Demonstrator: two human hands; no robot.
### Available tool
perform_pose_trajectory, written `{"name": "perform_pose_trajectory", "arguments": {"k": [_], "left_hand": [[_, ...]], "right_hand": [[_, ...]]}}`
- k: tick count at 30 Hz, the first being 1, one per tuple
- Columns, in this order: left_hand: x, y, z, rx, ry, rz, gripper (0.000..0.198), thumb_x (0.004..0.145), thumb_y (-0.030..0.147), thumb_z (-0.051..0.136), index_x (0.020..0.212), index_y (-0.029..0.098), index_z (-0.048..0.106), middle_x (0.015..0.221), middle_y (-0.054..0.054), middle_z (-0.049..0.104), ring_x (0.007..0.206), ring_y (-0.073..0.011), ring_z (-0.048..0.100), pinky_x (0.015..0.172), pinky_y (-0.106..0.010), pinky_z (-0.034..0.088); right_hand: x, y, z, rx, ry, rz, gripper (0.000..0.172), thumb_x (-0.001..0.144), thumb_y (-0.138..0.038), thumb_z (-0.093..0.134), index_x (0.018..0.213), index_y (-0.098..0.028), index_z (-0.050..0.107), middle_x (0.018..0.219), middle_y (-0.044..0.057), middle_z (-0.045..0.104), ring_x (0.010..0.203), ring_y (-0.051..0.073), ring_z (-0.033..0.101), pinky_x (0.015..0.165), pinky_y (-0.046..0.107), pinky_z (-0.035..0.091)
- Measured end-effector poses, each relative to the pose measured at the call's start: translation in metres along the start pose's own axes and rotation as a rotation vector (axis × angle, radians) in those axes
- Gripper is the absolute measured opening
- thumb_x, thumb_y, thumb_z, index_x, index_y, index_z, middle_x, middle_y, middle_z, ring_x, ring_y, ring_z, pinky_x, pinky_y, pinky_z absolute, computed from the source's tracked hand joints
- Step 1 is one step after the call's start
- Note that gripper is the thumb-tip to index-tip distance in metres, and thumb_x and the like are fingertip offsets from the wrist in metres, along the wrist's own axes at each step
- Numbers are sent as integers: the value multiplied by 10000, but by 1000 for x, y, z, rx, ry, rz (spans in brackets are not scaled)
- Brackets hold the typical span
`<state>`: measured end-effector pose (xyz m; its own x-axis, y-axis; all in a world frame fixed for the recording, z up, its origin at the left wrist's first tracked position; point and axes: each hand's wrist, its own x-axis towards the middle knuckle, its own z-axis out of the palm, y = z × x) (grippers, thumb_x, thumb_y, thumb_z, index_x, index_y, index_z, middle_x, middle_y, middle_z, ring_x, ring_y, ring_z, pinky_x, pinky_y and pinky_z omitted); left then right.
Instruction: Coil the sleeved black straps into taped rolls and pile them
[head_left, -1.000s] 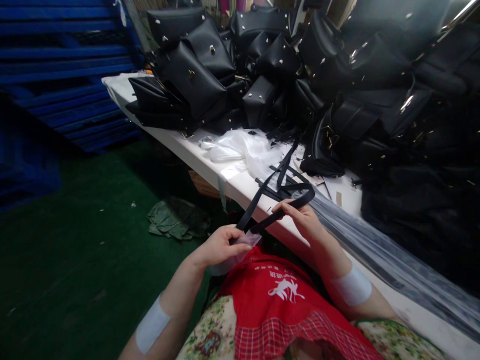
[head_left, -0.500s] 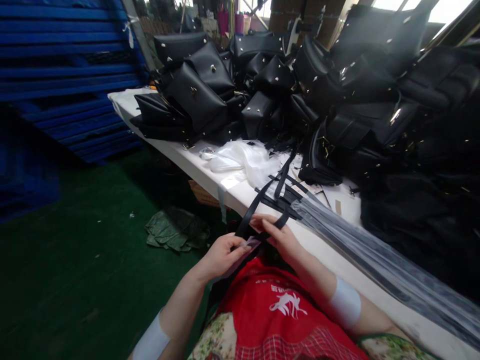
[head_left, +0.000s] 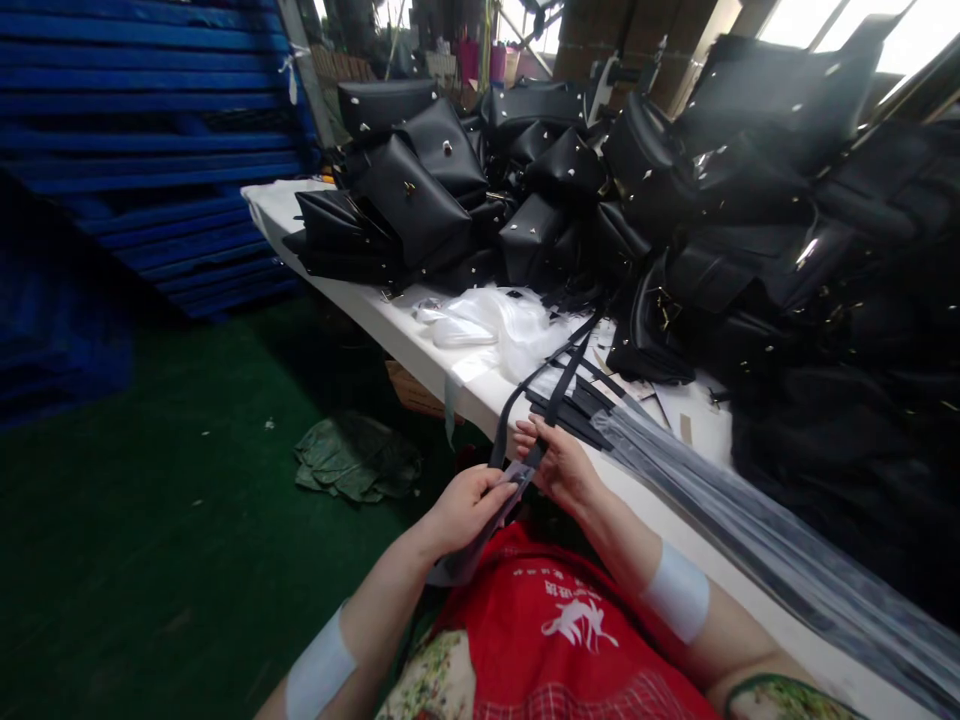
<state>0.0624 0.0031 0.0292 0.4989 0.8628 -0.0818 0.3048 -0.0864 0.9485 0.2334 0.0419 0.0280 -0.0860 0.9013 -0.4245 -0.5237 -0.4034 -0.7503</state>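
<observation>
In the head view, the black strap (head_left: pixel 564 390) lies ahead of both hands, its two runs slanting down toward the person's front from the white table (head_left: pixel 600 468), where they come together near the black bags (head_left: pixel 427 200). The left hand (head_left: pixel 466 508) pinches the clear plastic sleeve (head_left: pixel 480 545) near its upper end, thumb on top; the sleeve hangs from there toward the lower left, over the edge of the red apron (head_left: pixel 570 590). The right hand (head_left: pixel 564 465), just beside and slightly farther forward, grips the right-hand run between thumb and fingers, close above the sleeve's mouth. That run and the sleeve lie roughly along one slanting line, strap above, sleeve below, so the right hand is nearer the strap's length on the table. The left-hand run drops behind the left fingers; where it ends cannot be told.
</observation>
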Motion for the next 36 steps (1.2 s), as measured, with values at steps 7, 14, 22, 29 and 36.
{"name": "perform_pose_trajectory", "arguments": {"k": [7, 14, 22, 29, 36], "left_hand": [[6, 7, 3, 62, 23, 74, 320, 942, 330, 455, 823, 158, 697, 845, -30, 615, 763, -160, 583, 730, -259, 454], [13, 8, 0, 128, 157, 45, 260, 901, 296, 516, 719, 173, 656, 912, -49, 584, 871, -191, 583, 808, -290, 468], [17, 21, 3, 195, 27, 108, 310, 950, 295, 424, 710, 176, 579, 759, -20, 589, 739, -169, 545, 694, -269, 409], [13, 17, -1, 161, 36, 36, 369, 957, 367, 392, 744, 180, 629, 808, -45, 612, 752, -191, 572, 698, -287, 457], [-15, 28, -15, 149, 186, 142, 386, 927, 463, 382, 964, 309, 735, 1016, -75, 700, 953, -268, 636, 869, -358, 522]], "right_hand": [[23, -10, 5, 46, -175, 208, 235, 819, -312, 696, 995, -157, 683, 838, 64, 756, 779, 184, 711, 735, 301, 563], [14, 10, 11, -145, -99, -143, 323, 731, -398, 785, 948, -173, 704, 865, 70, 765, 836, 226, 716, 756, 339, 557], [4, -12, 4, -55, -181, 42, 334, 745, -390, 766, 981, -162, 709, 857, 69, 762, 800, 197, 706, 792, 333, 540], [36, -41, 23, -58, -35, -125, 324, 738, -425, 764, 897, -151, 690, 822, 90, 766, 754, 195, 698, 708, 292, 522], [-39, -4, 48, -288, -380, -251, 446, 833, -604, 609, 1010, -205, 701, 951, 99, 761, 891, 243, 711, 826, 392, 535]]}}
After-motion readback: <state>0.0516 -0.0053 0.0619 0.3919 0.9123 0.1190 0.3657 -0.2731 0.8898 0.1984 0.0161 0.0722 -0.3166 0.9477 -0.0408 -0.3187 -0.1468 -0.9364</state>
